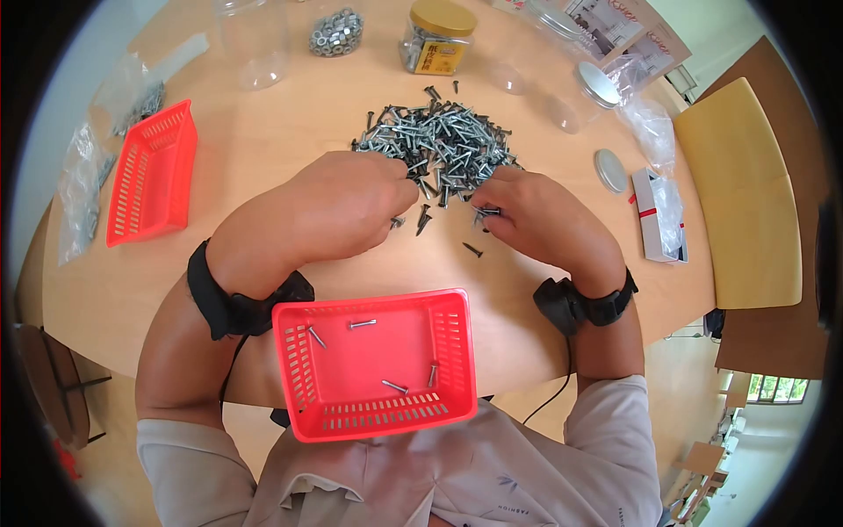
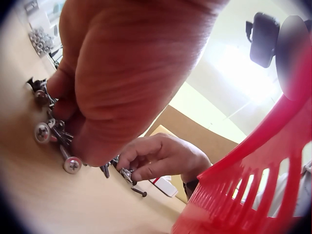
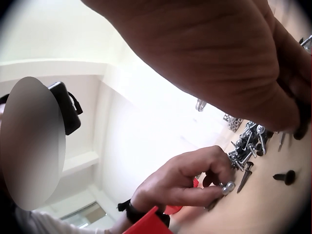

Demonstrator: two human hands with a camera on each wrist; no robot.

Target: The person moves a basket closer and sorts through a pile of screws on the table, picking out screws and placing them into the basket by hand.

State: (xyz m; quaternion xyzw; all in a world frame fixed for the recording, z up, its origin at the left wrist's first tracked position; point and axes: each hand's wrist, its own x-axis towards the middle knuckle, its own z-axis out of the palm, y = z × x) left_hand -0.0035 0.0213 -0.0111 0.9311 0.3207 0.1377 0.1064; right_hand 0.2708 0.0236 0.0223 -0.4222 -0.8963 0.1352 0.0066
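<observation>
A heap of silver and black screws lies on the table, with both hands at its near edge. My left hand has its fingers curled at the left side of the heap. It pinches silver screws, whose round heads stick out by the thumb. At the right side, my right hand grips a few silver screws between thumb and fingers. A loose black screw lies below it. Near my body stands a red basket with several silver screws spread over its floor.
Another red basket stands at the left beside plastic bags. Along the back are a jar of nuts, a yellow-lidded jar and clear jars. At the right lie a silver lid and a white box.
</observation>
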